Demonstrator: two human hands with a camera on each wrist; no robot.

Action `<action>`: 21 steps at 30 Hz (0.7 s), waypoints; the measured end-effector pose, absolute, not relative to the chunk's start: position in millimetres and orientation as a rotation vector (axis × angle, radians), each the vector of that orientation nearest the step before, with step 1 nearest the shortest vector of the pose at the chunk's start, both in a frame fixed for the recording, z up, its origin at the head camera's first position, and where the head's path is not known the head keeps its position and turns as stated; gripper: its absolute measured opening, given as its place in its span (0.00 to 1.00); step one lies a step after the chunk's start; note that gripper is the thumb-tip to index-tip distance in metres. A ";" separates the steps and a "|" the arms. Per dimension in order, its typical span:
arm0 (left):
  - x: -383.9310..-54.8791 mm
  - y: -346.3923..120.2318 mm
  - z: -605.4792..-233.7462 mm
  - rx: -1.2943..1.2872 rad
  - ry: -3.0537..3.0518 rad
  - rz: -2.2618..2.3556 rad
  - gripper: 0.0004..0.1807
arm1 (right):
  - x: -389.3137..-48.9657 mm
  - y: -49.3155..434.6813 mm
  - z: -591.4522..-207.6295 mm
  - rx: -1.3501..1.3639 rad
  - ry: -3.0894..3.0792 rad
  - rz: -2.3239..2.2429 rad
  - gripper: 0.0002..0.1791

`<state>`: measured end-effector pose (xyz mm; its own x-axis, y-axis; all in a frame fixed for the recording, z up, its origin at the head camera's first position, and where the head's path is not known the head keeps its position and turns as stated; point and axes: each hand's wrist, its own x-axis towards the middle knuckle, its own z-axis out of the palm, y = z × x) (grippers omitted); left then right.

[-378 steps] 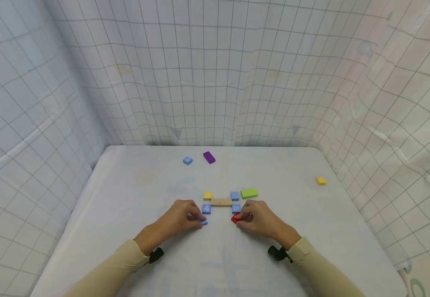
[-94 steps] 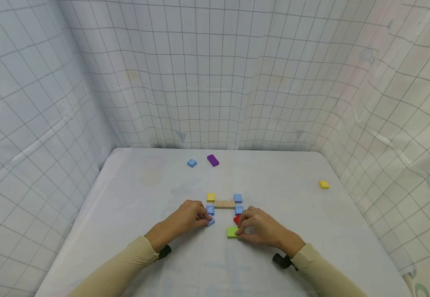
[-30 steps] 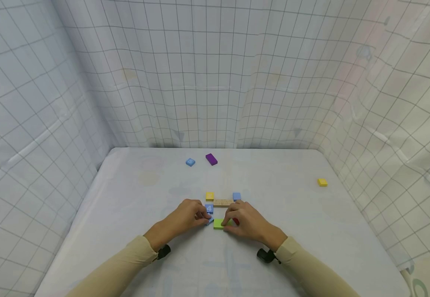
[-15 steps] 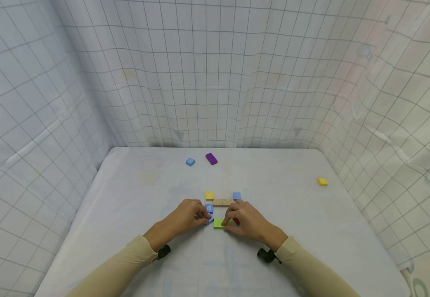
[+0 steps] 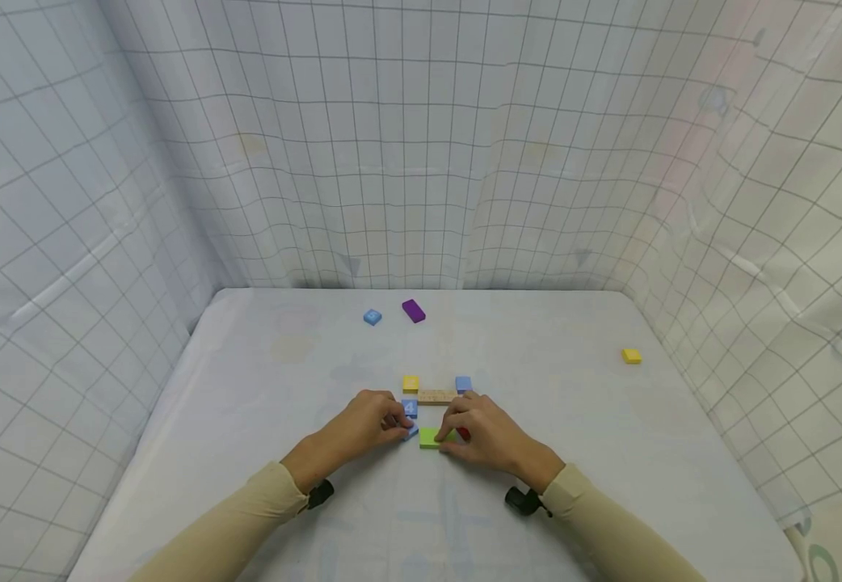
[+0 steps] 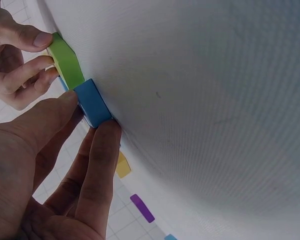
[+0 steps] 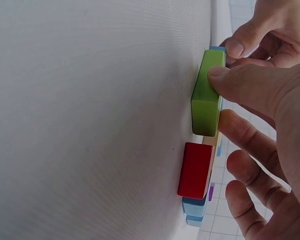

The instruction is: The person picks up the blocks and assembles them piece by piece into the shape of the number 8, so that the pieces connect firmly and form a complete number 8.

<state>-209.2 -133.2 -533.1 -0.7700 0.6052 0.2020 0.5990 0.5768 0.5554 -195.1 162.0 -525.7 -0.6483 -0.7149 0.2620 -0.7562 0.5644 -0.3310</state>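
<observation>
My left hand (image 5: 368, 420) pinches a blue square tile (image 6: 93, 103) between thumb and fingers, low on the cloth. A longer lime green block (image 7: 206, 97) is in my right hand (image 5: 490, 432), thumb on one face and fingers at the other side. In the left wrist view the green block's end appears against or very near the blue tile. A red tile (image 7: 195, 170) lies by the right fingers, mostly hidden in the head view. Beyond the hands are a blue 4 tile (image 5: 410, 408), a yellow tile (image 5: 410, 384), a wooden block (image 5: 435, 397) and another blue tile (image 5: 463, 384).
Toward the back of the white-covered table (image 5: 275, 485) lie a purple block (image 5: 414, 310) and a blue numbered tile (image 5: 372, 317). Another yellow tile (image 5: 632, 356) sits far right. Grid-patterned curtains (image 5: 421, 145) enclose the back and sides.
My right hand has let go of the red tile and brought the green block from the upper right to beside the left hand's blue tile. Over the last second, both hands stay nearly still.
</observation>
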 end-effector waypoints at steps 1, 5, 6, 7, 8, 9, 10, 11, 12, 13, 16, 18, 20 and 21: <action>-203.9 -130.6 -523.7 1.011 2.774 0.970 0.03 | -195.2 162.2 -525.9 1.272 -2.687 0.641 0.05; -199.1 -127.9 -514.0 0.966 2.772 0.957 0.03 | -195.3 162.9 -526.5 1.275 -2.685 0.647 0.06; -204.1 -130.2 -523.7 1.008 2.782 0.953 0.02 | -195.3 163.1 -526.6 1.275 -2.684 0.649 0.06; -208.8 -132.8 -533.0 1.055 2.788 0.953 0.02 | -195.2 163.6 -526.6 1.273 -2.682 0.656 0.06; -208.5 -132.8 -532.8 1.062 2.786 0.960 0.03 | -195.0 164.4 -526.6 1.267 -2.676 0.661 0.06; -208.2 -132.7 -533.0 1.070 2.786 0.961 0.03 | -194.6 165.7 -526.7 1.257 -2.665 0.671 0.07; -207.8 -132.7 -532.4 1.073 2.782 0.967 0.03 | -194.3 167.3 -526.6 1.245 -2.651 0.680 0.07; -207.5 -132.2 -531.9 1.056 2.778 0.971 0.03 | -194.0 169.1 -526.5 1.228 -2.639 0.688 0.07; -207.1 -131.8 -531.0 1.043 2.773 0.972 0.03 | -193.6 171.3 -526.6 1.207 -2.625 0.695 0.08; -201.1 -128.9 -520.3 0.992 2.765 0.973 0.02 | -193.0 173.7 -526.6 1.183 -2.613 0.709 0.08; -195.6 -125.6 -509.9 0.919 2.768 0.949 0.03 | -191.0 181.2 -527.3 1.104 -2.607 0.721 0.08; -195.3 -125.2 -509.7 0.895 2.779 0.925 0.03 | -189.5 185.8 -528.3 1.055 -2.626 0.730 0.08; -195.3 -125.4 -510.4 0.896 2.793 0.909 0.03 | -188.2 189.3 -529.3 1.017 -2.659 0.744 0.09; -195.2 -125.3 -510.7 0.892 2.795 0.909 0.03 | -187.7 190.6 -529.7 1.000 -2.675 0.754 0.09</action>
<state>-195.2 -125.3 -510.7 -0.8290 0.5487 0.1081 0.5073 0.6566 0.5582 -187.7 190.6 -529.7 -0.7552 -0.5600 0.3408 -0.6555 0.6436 -0.3950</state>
